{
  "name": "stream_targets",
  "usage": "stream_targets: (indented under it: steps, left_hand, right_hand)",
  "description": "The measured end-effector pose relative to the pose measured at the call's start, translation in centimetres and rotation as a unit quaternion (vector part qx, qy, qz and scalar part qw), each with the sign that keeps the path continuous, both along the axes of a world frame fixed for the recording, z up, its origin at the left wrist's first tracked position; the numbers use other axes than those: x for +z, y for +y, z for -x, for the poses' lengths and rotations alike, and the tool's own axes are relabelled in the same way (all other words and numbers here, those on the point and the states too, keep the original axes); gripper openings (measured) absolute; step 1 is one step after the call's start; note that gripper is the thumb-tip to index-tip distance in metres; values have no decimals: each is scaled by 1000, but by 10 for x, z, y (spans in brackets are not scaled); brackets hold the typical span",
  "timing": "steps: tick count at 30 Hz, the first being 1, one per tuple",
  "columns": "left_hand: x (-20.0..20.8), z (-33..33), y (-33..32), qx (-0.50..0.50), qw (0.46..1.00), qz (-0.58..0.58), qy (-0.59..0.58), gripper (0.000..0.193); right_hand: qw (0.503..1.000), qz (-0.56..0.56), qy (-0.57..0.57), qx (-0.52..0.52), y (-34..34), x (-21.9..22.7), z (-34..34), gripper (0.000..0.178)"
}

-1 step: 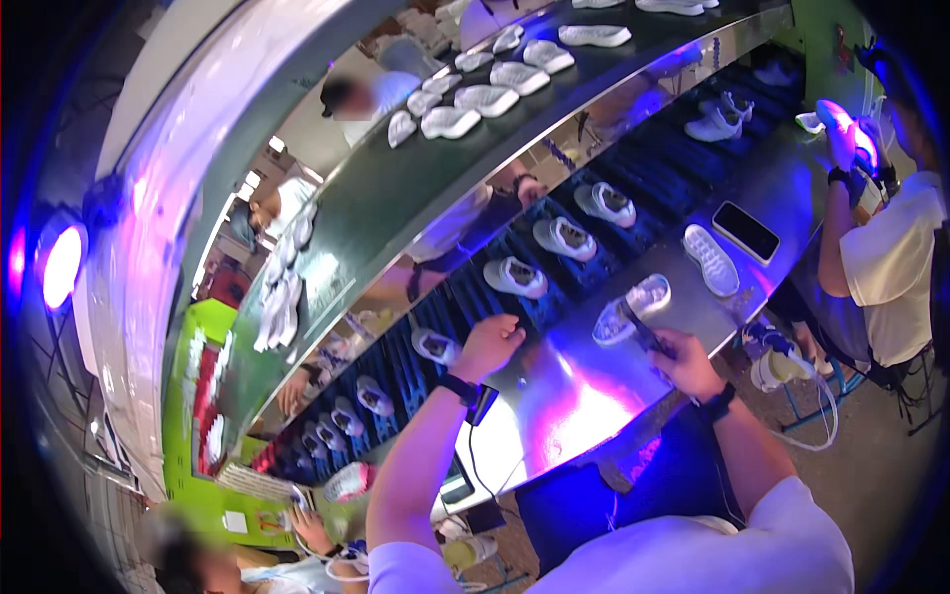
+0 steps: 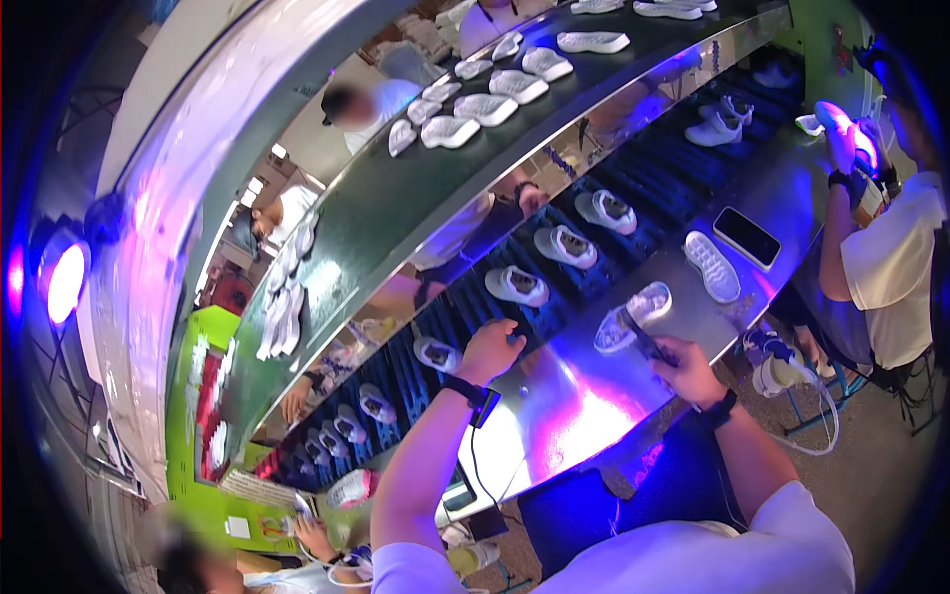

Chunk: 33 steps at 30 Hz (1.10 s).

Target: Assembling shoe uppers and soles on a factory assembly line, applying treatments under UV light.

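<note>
My left hand hovers at the near edge of the slatted conveyor, beside a white shoe. Its fingers are loosely curled, with a dark gap between thumb and forefinger and nothing seen in it. In my right hand is a dark stick-like tool, gripped by one end; its far end reaches over a white sole on the metal table. What the tip touches is too small to tell. Against that sole, on its right, lies another pale shoe part. Farther right lies a white sole, tread side up.
Several white shoes, including one shoe, sit along the dark conveyor. White shoe parts lie on the green upper belt. A phone rests at the right. Co-workers sit on both sides; a bright lamp glows far left.
The whole view has shifted slightly. My left thumb and forefinger show a small gap where the hand looked more closed before. The right hand keeps the tool at the same sole.
</note>
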<state>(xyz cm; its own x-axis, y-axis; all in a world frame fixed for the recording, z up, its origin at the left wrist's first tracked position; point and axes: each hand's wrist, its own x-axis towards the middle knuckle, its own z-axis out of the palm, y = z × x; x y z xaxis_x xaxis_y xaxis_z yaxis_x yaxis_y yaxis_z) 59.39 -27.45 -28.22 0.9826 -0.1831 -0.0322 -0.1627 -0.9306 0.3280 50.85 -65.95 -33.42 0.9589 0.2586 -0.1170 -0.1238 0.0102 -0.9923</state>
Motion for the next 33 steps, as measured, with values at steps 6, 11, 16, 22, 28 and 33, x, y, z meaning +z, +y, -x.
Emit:
stream_targets:
  steps: [6,11,16,22,28,33]
  left_hand:
    - [3,-77,-23,108,986,-111,-67,56]
    - [-15,-145,-46,245,957,-152,45,66]
    - [-52,-183,-31,309,935,-164,66,62]
    - [-53,-168,0,347,924,0,160,55]
    - [-74,-81,41,337,763,540,118,49]
    - [-13,60,7,168,609,766,116,40]
  right_hand:
    - [999,-39,-14,-9,5,-13,-4,36]
    - [999,-46,-3,-16,4,-29,-6,37]
    - [996,-87,9,-7,7,-35,-9,39]
    - [993,-122,-7,4,5,-44,-9,42]
    - [999,-47,-9,10,-1,-17,-6,36]
    - [1000,-11,-13,-10,-3,-25,-8,31]
